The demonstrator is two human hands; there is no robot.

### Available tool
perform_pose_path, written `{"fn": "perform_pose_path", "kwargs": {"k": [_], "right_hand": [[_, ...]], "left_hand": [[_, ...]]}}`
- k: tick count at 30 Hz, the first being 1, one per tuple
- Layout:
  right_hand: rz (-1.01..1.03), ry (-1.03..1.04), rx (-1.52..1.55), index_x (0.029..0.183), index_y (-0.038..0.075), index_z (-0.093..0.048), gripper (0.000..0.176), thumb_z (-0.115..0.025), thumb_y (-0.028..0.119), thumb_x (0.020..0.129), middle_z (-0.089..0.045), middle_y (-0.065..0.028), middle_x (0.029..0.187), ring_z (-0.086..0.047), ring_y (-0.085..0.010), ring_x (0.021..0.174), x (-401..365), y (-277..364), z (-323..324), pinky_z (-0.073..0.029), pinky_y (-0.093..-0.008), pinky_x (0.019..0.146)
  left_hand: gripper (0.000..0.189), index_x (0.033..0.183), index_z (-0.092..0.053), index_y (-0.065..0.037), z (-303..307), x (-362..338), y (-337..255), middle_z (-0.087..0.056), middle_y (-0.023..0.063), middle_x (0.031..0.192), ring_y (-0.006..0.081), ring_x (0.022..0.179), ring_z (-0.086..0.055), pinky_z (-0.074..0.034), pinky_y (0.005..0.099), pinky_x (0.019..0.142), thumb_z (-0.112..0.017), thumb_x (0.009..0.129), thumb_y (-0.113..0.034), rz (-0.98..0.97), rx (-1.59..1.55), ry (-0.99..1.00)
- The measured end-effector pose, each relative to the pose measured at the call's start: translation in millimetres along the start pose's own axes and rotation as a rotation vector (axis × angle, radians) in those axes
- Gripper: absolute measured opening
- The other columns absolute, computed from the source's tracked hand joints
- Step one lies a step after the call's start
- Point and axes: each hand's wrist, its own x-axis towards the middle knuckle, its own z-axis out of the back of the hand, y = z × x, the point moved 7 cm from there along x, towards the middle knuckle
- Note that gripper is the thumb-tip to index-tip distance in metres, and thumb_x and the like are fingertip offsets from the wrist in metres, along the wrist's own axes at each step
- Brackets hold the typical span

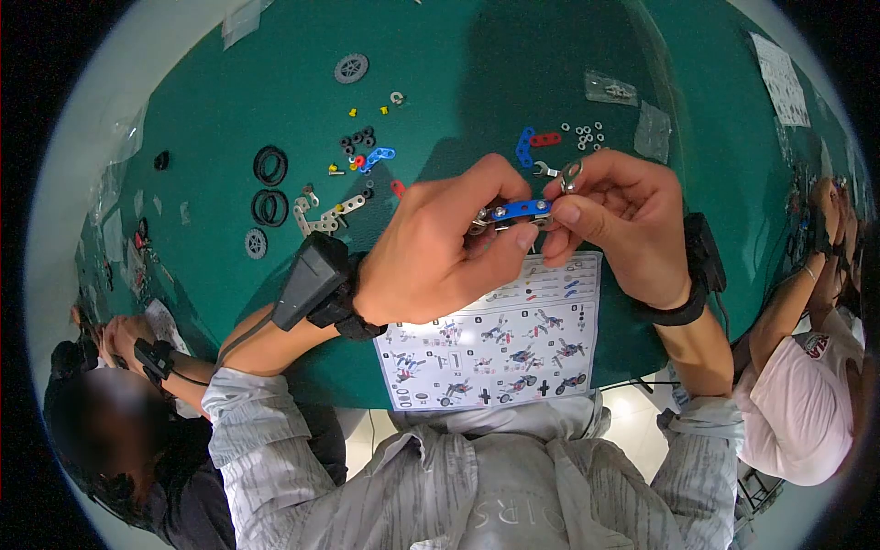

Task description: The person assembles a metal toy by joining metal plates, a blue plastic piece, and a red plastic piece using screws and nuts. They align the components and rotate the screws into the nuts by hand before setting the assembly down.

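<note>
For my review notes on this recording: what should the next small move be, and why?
Probably to bring the ring-ended metal piece in the right hand down to the nearer bolt on the blue strip. The left hand holds the strip, and the ring end stands close by, off the bolt.

The single head view looks steeply down and slightly forward from the wearer's own head, over the shirt [513, 495] along the bottom edge. Its wide, fisheye-like field bends the green table [211, 220] into a curve inside a dark rounded border. The left hand [449, 243] with the blue perforated strip [520, 211] and the right hand [632, 220] with the metal wrench [570, 176] fall near the middle, closer to the lens than the printed sheet [495, 353]. Neighbouring people [807, 403] enter at both sides.
</note>
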Motion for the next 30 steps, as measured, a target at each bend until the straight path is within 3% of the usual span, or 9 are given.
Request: {"fn": "perform_pose_path", "kwargs": {"k": [3,9,12,15,18,21,24,27,30], "right_hand": [[-0.025,-0.001,-0.055,0.107,-0.009,-0.065,0.019,-0.069,0.002,0.092,-0.071,-0.0151,0.089,-0.071,-0.0179,0.072,0.9,-2.7,0.8,-0.063,-0.0302,0.065],[-0.062,-0.049,-0.092,0.108,-0.009,-0.066,0.021,-0.068,0.006,0.093,-0.071,-0.0132,0.087,-0.07,-0.0155,0.071,3.3,-4.9,2.7,-0.063,-0.0295,0.064],[-0.075,-0.051,-0.022,0.108,-0.008,-0.066,0.023,-0.068,0.009,0.094,-0.07,-0.0118,0.086,-0.07,-0.0149,0.07,5.5,-4.2,7.0,-0.062,-0.0291,0.063],[-0.124,-0.03,-0.015,0.109,-0.008,-0.066,0.024,-0.068,0.012,0.095,-0.07,-0.011,0.086,-0.069,-0.0146,0.069,6.5,-7.6,7.7,-0.061,-0.0285,0.061],[-0.161,-0.029,-0.026,0.109,-0.007,-0.065,0.023,-0.068,0.011,0.094,-0.07,-0.0107,0.086,-0.069,-0.0144,0.069,4.0,-11.9,3.1,-0.061,-0.028,0.061],[-0.165,-0.003,-0.025,0.107,-0.007,-0.065,0.021,-0.068,0.009,0.094,-0.069,-0.0104,0.086,-0.069,-0.0143,0.069,2.0,-14.5,-3.5,-0.061,-0.0281,0.062],[-0.17,0.003,0.022,0.107,-0.006,-0.065,0.019,-0.068,0.008,0.094,-0.069,-0.0101,0.087,-0.069,-0.0142,0.069,1.6,-15.1,-3.4,-0.062,-0.0284,0.063],[-0.121,-0.032,0.032,0.115,-0.005,-0.06,0.027,-0.069,0.005,0.092,-0.069,-0.0105,0.086,-0.069,-0.0144,0.069,3.6,-15.5,-1.4,-0.062,-0.0289,0.064],[-0.082,-0.081,-0.002,0.123,-0.004,-0.052,0.04,-0.071,-0.001,0.088,-0.068,-0.0109,0.088,-0.069,-0.0142,0.073,3.5,-6.0,-3.0,-0.062,-0.0293,0.066]], "left_hand": [[0.016,0.1,-0.057,0.001,-0.1,-2.7,1.8,-0.056,0.0094,0.076,0.0166,0.06,-0.052,-0.041,0.03,0.055,-0.064,0.09,-0.009,0.126,0.028,0.08],[0.02,0.102,-0.055,0.001,-1.4,-3.2,10.0,-0.055,0.0102,0.079,0.0161,0.064,-0.05,-0.039,0.0297,0.057,-0.057,0.09,-0.014,0.158,-0.017,0.123],[0.016,0.099,-0.053,0.0,-0.9,1.5,6.8,-0.054,0.0116,0.065,0.0241,0.053,-0.054,-0.04,0.0353,0.052,-0.06,0.088,-0.01,0.124,-0.089,0.088],[0.015,0.097,-0.053,0.001,-2.4,2.0,10.8,-0.055,0.0128,0.066,0.0263,0.054,-0.055,-0.039,0.0364,0.052,-0.059,0.09,-0.011,0.041,-0.177,0.0],[0.015,0.097,-0.054,0.001,-1.5,-0.6,12.3,-0.056,0.0149,0.069,0.0281,0.057,-0.057,-0.04,0.0365,0.053,-0.057,0.091,-0.012,0.058,-0.088,0.041],[0.016,0.097,-0.055,0.002,-3.6,-3.8,12.5,-0.058,0.0184,0.074,0.0301,0.063,-0.06,-0.042,0.0357,0.056,-0.056,0.093,-0.014,0.212,-0.013,0.146],[0.017,0.099,-0.055,0.002,-4.6,-3.9,14.5,-0.059,0.0157,0.075,0.0253,0.062,-0.059,-0.041,0.036,0.055,-0.052,0.096,-0.015,0.151,-0.031,0.094],[0.019,0.101,-0.057,0.0,-10.7,-3.3,22.3,-0.056,0.0066,0.073,0.0146,0.057,-0.051,-0.037,0.0314,0.051,-0.047,0.1,-0.016,0.436,-0.338,-0.003],[0.026,0.106,-0.06,-0.002,-16.2,-6.7,33.2,-0.049,-0.0005,0.073,0.0057,0.058,-0.039,-0.029,0.0247,0.048,-0.042,0.103,-0.021,0.578,-0.557,0.026]]}}
